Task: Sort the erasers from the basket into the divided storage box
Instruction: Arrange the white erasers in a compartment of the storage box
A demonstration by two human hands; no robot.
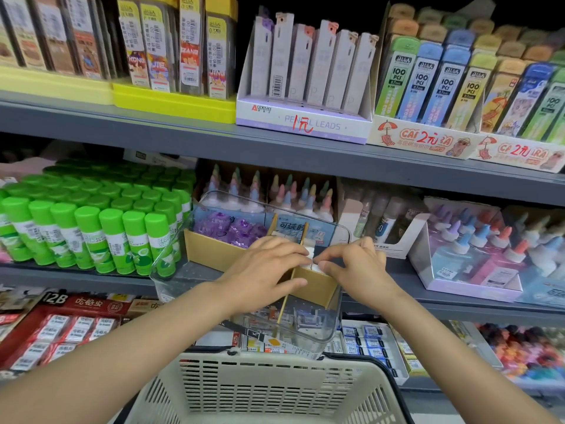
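Both hands over the clear divided storage box (342, 237), which sits on the shelf edge just above the cream basket (260, 390). Left hand (263, 267) lies on the box with fingers curled, tips at a small white eraser (310, 254) by a tan divider (295, 264). Right hand (354, 264) pinches the same white block from the other side, thumb and forefinger closed on it. Eraser mostly hidden by fingers, so probably one piece, could be two stacked. Purple wrapped items (226, 228) fill the far-left compartment. Basket floor near the camera looks bare of erasers.

Handling judgement: eraser is light, slightly soft, grippy rubber, not fragile; best taken by its short sides with fingertips. The box is thin slick plastic overhanging the shelf and could tip if pressed hard
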